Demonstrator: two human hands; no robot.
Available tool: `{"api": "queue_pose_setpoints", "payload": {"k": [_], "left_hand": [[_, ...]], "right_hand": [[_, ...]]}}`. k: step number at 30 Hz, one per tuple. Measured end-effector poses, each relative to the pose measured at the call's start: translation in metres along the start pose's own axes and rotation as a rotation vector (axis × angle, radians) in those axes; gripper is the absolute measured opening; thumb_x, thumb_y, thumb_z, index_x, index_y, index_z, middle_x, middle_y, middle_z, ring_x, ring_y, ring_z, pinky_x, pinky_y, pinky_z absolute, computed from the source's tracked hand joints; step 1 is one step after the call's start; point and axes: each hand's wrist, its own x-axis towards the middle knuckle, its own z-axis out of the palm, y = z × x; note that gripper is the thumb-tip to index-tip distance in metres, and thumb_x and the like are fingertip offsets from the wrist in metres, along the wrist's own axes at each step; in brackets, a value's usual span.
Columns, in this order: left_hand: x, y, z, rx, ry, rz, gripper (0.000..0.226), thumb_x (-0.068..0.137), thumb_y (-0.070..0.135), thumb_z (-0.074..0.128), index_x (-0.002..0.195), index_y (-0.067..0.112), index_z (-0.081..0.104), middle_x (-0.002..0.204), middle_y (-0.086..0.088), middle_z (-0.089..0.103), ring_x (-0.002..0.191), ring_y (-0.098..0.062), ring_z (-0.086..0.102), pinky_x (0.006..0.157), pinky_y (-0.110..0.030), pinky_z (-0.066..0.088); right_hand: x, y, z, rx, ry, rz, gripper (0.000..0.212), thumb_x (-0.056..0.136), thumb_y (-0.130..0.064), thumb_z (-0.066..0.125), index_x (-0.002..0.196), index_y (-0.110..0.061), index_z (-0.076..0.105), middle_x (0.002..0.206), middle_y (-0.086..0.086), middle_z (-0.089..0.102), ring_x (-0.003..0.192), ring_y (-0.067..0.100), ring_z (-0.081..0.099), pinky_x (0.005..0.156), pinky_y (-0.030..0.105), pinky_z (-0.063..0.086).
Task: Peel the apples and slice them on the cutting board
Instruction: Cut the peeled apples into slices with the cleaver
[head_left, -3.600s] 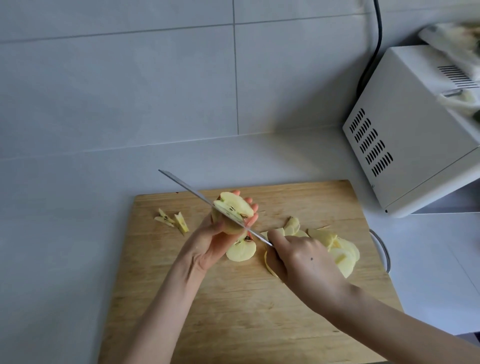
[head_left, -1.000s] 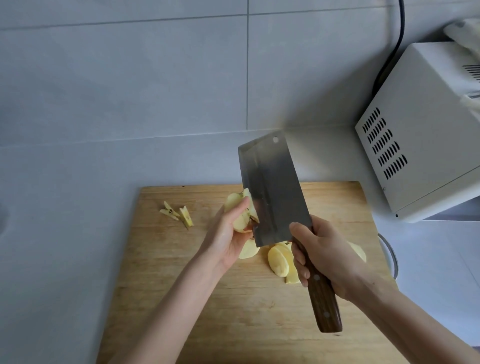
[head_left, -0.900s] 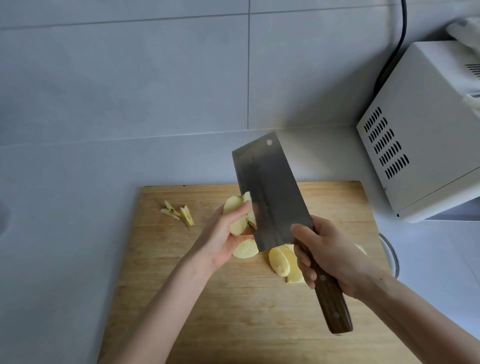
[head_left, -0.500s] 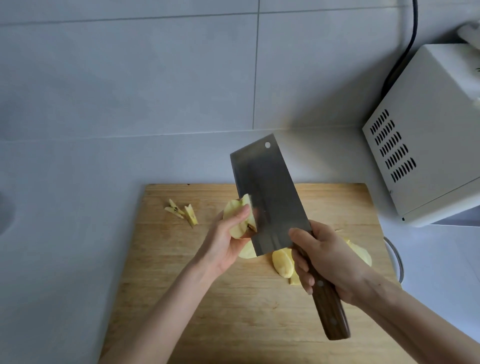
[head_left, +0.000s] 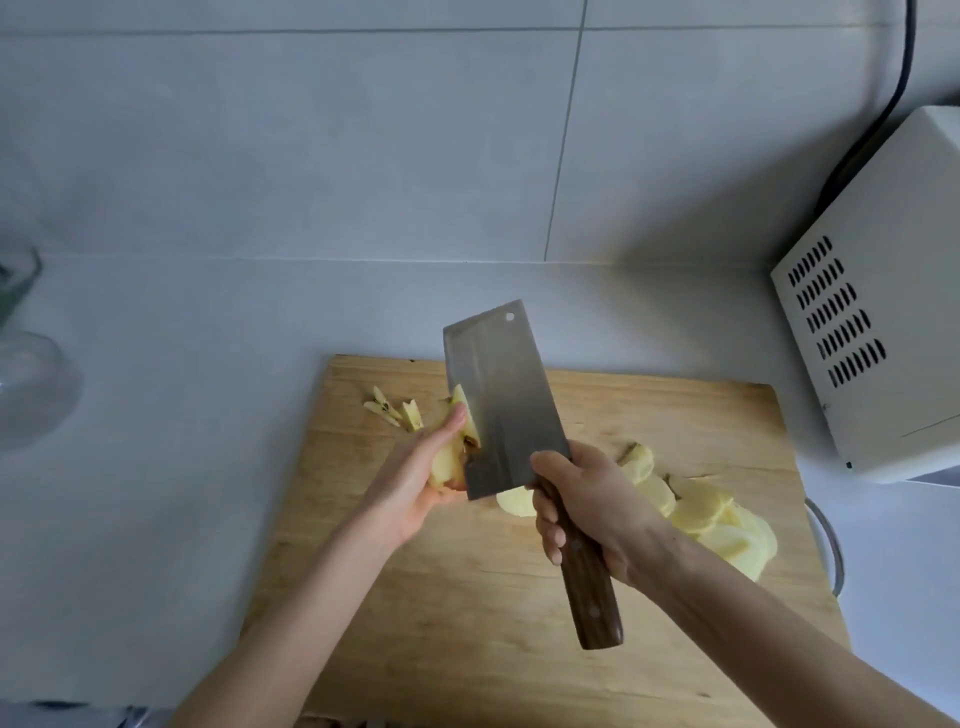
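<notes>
Head view: left hand (head_left: 410, 483) holds apple piece (head_left: 448, 465) against cleaver (head_left: 506, 400) gripped by right hand (head_left: 597, 509), above cutting board (head_left: 467, 623), inside its edges.

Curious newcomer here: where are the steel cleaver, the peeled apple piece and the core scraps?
Steel wooden-handled cleaver (head_left: 506, 395): head view, blade flat.
Peeled yellow apple piece (head_left: 445, 465): head view, flesh.
Yellow core scraps (head_left: 385, 407): head view, seeded scrap.

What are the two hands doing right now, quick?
Left hand: grips a peeled apple piece above the cutting board.
Right hand: grips the cleaver by its wooden handle, blade against the apple piece.
</notes>
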Motion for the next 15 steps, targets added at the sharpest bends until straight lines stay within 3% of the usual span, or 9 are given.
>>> {"api": "queue_pose_setpoints", "payload": {"k": [5, 10, 13, 15], "left_hand": [[0.020, 0.020, -0.049, 0.161, 0.269, -0.130, 0.055, 0.070, 0.050, 0.073, 0.106, 0.012, 0.058, 0.104, -0.011, 0.062, 0.092, -0.029, 0.062, 0.068, -0.042, 0.055], [0.031, 0.030, -0.080, 0.192, 0.329, -0.209, 0.049, 0.076, 0.057, 0.066, 0.095, 0.013, 0.055, 0.101, -0.015, 0.059, 0.093, -0.033, 0.062, 0.075, -0.048, 0.056], [0.030, 0.029, -0.086, 0.138, 0.282, -0.220, 0.030, 0.085, 0.028, 0.070, 0.105, 0.011, 0.055, 0.103, -0.016, 0.056, 0.092, -0.033, 0.060, 0.075, -0.050, 0.055], [0.030, 0.023, -0.083, 0.289, 0.273, -0.151, 0.033, 0.085, 0.008, 0.065, 0.115, 0.011, 0.052, 0.104, -0.012, 0.057, 0.093, -0.029, 0.058, 0.075, -0.047, 0.055]], "right_hand": [[0.045, -0.001, 0.037, -0.163, -0.026, 0.009, 0.010, 0.093, -0.012, 0.039, 0.092, -0.011, 0.049, 0.056, 0.003, 0.046, 0.039, 0.013, 0.042, 0.041, 0.026, 0.043], [0.068, -0.002, 0.041, -0.475, 0.107, -0.105, 0.015, 0.092, -0.016, 0.037, 0.097, -0.009, 0.049, 0.065, 0.008, 0.051, 0.040, 0.015, 0.048, 0.039, 0.024, 0.044], [0.065, -0.002, 0.026, -0.571, 0.127, -0.133, 0.012, 0.091, -0.016, 0.037, 0.085, -0.011, 0.046, 0.065, 0.008, 0.050, 0.042, 0.019, 0.049, 0.040, 0.025, 0.044], [0.058, -0.001, 0.015, -0.584, 0.154, -0.130, 0.013, 0.090, -0.015, 0.037, 0.081, -0.012, 0.044, 0.062, 0.007, 0.049, 0.040, 0.018, 0.049, 0.039, 0.025, 0.043]]}}
